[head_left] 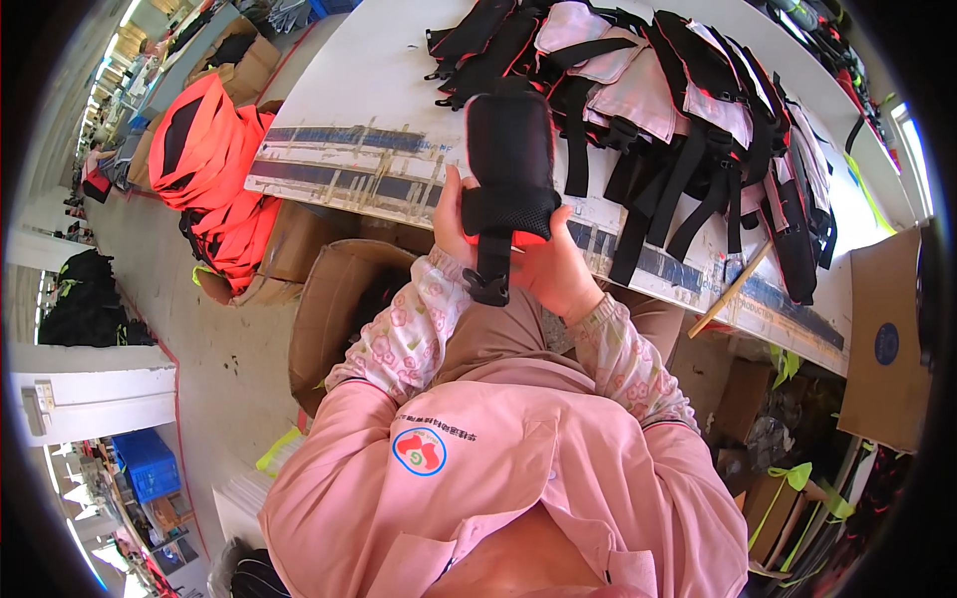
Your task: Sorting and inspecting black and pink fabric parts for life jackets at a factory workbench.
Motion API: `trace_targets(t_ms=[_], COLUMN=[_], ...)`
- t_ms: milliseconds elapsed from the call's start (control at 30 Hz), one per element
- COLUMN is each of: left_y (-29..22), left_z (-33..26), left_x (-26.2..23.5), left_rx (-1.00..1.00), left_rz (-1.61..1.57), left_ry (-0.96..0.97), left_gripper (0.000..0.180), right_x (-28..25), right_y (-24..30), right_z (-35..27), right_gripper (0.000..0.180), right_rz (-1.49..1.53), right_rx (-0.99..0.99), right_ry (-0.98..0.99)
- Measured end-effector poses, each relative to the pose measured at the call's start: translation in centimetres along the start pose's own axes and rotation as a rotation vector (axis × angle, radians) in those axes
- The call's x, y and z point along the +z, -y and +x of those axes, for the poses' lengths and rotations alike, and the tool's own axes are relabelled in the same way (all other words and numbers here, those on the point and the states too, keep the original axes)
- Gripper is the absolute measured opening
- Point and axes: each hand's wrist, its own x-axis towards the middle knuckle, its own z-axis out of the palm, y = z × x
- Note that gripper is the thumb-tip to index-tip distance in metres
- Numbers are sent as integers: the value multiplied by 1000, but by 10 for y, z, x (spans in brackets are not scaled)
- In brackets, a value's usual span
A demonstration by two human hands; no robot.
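Fingers of the left hand [454, 214] are wrapped round the left side of a black padded piece [510, 149], thumb edge seen against its mesh lower part. Fingers of the right hand [558, 269] are closed on the same piece from below and right, mostly hidden behind it; a bit of red lining is seen at the lower edge by the right palm. The piece is held upright in front of the chest, just at the near edge of the white table [369, 80], its top overlapping the table in view. A short black strap with a plastic buckle [488, 287] hangs down from the piece between the two wrists. Floral sleeve covers are worn over both forearms, with a pink jacket behind.

On the table beyond, a pile of black and pale pink strapped pieces [688, 110] is spread, straps hanging over the near edge. A wooden stick [731, 291] lies tilted at the table edge to the right. An open cardboard box [334, 299] sits on the floor under the left arm. Orange vests [214, 169] are heaped on boxes further left.
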Motion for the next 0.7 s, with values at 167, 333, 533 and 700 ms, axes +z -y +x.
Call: trace_targets(t_ms=[167,333,533,700], left_y=[12,8,9,-9], left_z=[14,15,15,13], left_x=[-44,-28,-58,-39], left_rx=[366,1248,557,220], left_rz=[389,1417,1460,1388], left_ry=[-177,-277,11,219], left_gripper=[35,12,19,29], right_x=[1,-15,-6,-15], right_y=[-16,-14,-26,-39], right_z=[7,18,15,10], right_gripper=[48,36,72,83], right_rz=[-246,-447,-1138,-1288], right_rx=[-149,-329,-423,-409], right_ry=[-21,-155,-326,-329])
